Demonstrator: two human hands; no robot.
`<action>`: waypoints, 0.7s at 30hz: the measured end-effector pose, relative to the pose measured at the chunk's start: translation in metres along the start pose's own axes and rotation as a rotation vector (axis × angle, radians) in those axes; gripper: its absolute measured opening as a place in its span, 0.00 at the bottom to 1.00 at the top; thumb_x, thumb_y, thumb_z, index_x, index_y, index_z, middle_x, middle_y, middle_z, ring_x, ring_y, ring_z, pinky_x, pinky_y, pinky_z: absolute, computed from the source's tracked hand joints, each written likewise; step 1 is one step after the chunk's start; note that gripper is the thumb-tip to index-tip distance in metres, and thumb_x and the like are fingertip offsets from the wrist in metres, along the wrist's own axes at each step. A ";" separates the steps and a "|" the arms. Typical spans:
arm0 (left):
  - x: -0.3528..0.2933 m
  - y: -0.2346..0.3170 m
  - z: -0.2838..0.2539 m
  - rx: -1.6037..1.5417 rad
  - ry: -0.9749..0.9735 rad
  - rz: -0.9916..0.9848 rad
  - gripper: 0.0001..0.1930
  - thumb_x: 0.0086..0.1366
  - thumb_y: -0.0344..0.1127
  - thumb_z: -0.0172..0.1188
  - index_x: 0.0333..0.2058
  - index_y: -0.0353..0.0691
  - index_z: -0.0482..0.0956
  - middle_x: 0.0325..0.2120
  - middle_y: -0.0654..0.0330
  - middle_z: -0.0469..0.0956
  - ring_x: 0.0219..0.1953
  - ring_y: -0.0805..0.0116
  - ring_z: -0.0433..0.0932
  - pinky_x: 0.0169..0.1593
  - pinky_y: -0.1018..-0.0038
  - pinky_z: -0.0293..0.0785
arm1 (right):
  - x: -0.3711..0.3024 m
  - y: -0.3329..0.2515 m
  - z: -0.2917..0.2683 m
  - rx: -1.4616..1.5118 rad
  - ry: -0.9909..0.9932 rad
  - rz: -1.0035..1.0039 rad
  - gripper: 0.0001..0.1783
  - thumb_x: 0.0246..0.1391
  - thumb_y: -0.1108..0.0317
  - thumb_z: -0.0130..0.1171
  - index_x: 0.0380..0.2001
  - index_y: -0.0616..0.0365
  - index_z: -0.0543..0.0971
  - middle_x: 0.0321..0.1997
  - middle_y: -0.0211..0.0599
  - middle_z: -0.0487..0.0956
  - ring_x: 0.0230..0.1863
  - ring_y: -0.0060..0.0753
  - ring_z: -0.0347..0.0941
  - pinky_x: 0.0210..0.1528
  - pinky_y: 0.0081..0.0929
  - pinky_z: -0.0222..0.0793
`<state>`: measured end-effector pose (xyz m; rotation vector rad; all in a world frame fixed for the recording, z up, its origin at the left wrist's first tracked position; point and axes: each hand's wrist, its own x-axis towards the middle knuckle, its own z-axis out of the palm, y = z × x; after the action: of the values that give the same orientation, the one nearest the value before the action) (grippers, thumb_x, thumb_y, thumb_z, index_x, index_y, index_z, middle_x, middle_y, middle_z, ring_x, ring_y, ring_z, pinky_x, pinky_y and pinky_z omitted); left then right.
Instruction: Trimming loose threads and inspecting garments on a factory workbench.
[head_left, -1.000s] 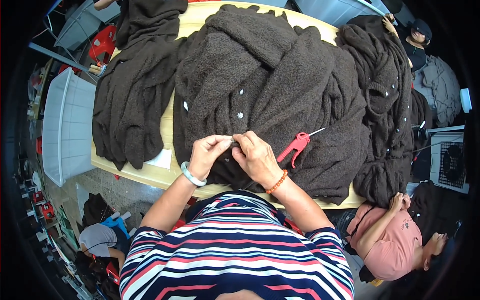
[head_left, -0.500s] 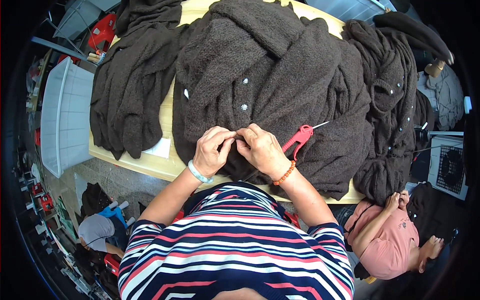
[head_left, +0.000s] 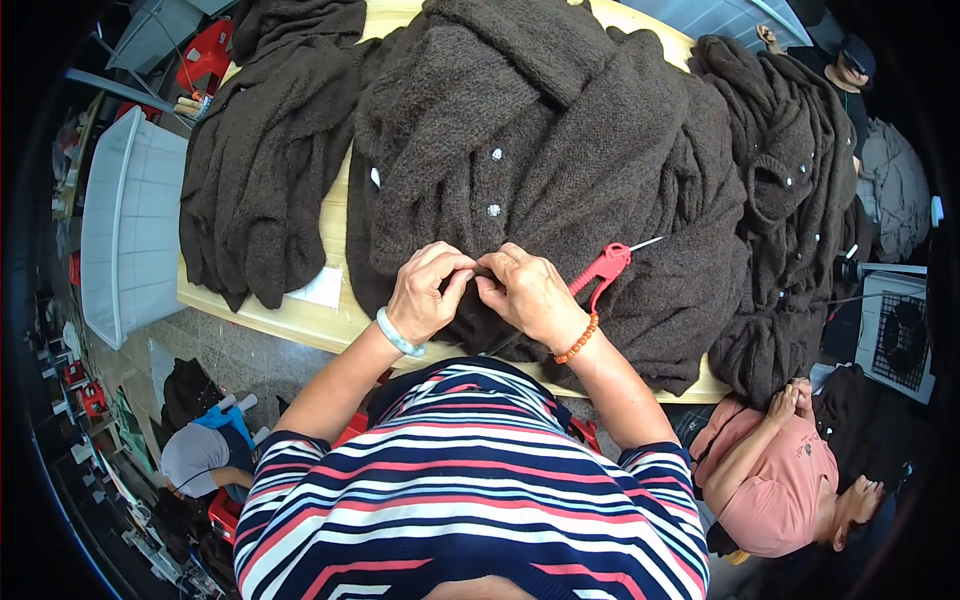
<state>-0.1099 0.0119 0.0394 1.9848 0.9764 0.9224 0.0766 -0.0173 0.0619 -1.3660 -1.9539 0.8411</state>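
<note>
Holding your left hand [head_left: 425,295] and right hand [head_left: 530,292] nearly fingertip to fingertip, presumably for fine control, you work over the near part of the dark brown knit garment [head_left: 560,190], spread on the wooden table [head_left: 290,318]. Whether either pinch clamps knit, I cannot tell. The red tool [head_left: 604,268] lies just right, probably for easy reach.

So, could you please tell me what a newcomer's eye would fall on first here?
Probably the boldly striped top at the lower middle, then the red tool on the dark brown knitwear, just right of the right hand. Two pale buttons on that knitwear, beyond that hand and the left hand, might catch the eye next.
</note>
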 end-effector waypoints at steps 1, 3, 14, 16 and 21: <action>0.000 -0.002 0.002 0.051 0.003 0.046 0.05 0.55 0.20 0.60 0.32 0.32 0.78 0.29 0.52 0.77 0.32 0.57 0.79 0.36 0.69 0.74 | 0.000 0.000 0.001 -0.009 -0.002 -0.008 0.09 0.50 0.72 0.59 0.33 0.67 0.78 0.32 0.51 0.78 0.33 0.55 0.77 0.35 0.41 0.75; 0.000 -0.003 0.005 0.105 0.000 0.082 0.04 0.56 0.20 0.58 0.31 0.33 0.74 0.28 0.53 0.75 0.31 0.54 0.76 0.35 0.66 0.72 | -0.001 -0.002 0.000 0.004 -0.018 0.037 0.09 0.50 0.72 0.59 0.33 0.66 0.78 0.32 0.51 0.78 0.33 0.55 0.77 0.35 0.41 0.75; -0.007 -0.001 -0.007 -0.210 -0.109 -0.213 0.08 0.57 0.22 0.62 0.37 0.32 0.81 0.32 0.55 0.80 0.33 0.68 0.79 0.39 0.75 0.74 | -0.001 -0.004 -0.006 0.148 -0.018 0.171 0.11 0.49 0.72 0.62 0.34 0.68 0.81 0.30 0.51 0.79 0.30 0.47 0.79 0.35 0.35 0.76; -0.007 -0.001 -0.007 -0.223 -0.120 -0.220 0.08 0.57 0.22 0.62 0.37 0.32 0.81 0.32 0.55 0.80 0.33 0.68 0.79 0.39 0.75 0.74 | -0.001 -0.003 -0.008 0.174 -0.046 0.193 0.11 0.49 0.71 0.62 0.35 0.68 0.80 0.31 0.51 0.79 0.30 0.46 0.80 0.35 0.34 0.76; -0.006 -0.003 -0.003 -0.180 -0.093 -0.148 0.04 0.58 0.22 0.60 0.33 0.32 0.79 0.30 0.53 0.79 0.31 0.61 0.79 0.36 0.72 0.74 | -0.002 -0.003 -0.011 0.180 -0.086 0.197 0.12 0.49 0.71 0.63 0.36 0.68 0.80 0.31 0.51 0.79 0.29 0.44 0.79 0.34 0.33 0.76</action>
<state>-0.1159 0.0089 0.0363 1.7640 0.9399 0.7998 0.0837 -0.0182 0.0707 -1.4501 -1.7768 1.1567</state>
